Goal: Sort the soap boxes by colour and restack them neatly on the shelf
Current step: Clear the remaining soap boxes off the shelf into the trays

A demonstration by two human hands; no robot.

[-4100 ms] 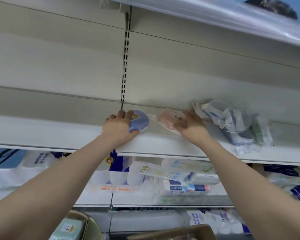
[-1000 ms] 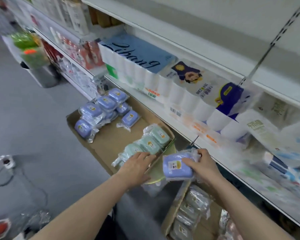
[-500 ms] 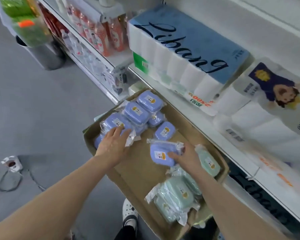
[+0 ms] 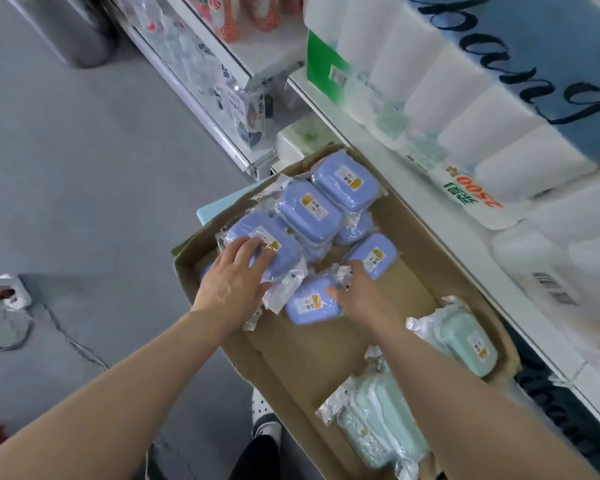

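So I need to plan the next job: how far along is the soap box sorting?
Sorting looks mostly done: purple boxes and green boxes sit grouped apart in the cardboard tray. In hand: the right hand sets down a purple box, the left hand steadies another. Restacking on the shelf remains.

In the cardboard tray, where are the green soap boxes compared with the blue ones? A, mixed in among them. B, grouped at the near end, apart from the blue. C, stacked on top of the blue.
B: the green soap boxes lie at the near end of the cardboard tray, with bare cardboard between them and the blue soap boxes at the far end.
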